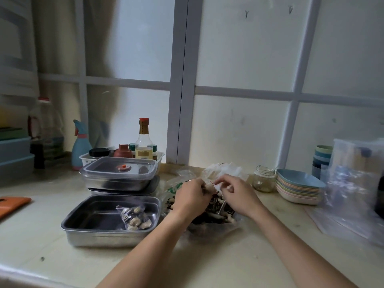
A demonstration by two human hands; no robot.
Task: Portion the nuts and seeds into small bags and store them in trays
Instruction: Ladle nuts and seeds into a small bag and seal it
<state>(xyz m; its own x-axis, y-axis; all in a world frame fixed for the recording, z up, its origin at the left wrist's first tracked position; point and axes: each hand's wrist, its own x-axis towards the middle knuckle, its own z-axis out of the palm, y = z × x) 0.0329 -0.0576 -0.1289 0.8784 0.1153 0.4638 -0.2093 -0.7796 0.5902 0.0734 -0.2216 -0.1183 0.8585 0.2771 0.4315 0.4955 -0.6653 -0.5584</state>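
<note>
Left hand [190, 197] and right hand [235, 194] both pinch the bag [210, 186] just above the nuts [208, 214]. Light, floppy, slick film, I reckon, best gripped at the mouth edges.

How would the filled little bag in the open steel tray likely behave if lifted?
The filled bag is thin clear plastic, so probably floppy, sagging around its lumpy nuts. It looks lightly filled, likely light. Lying flat in the tray, it seems unlikely to roll.
</note>
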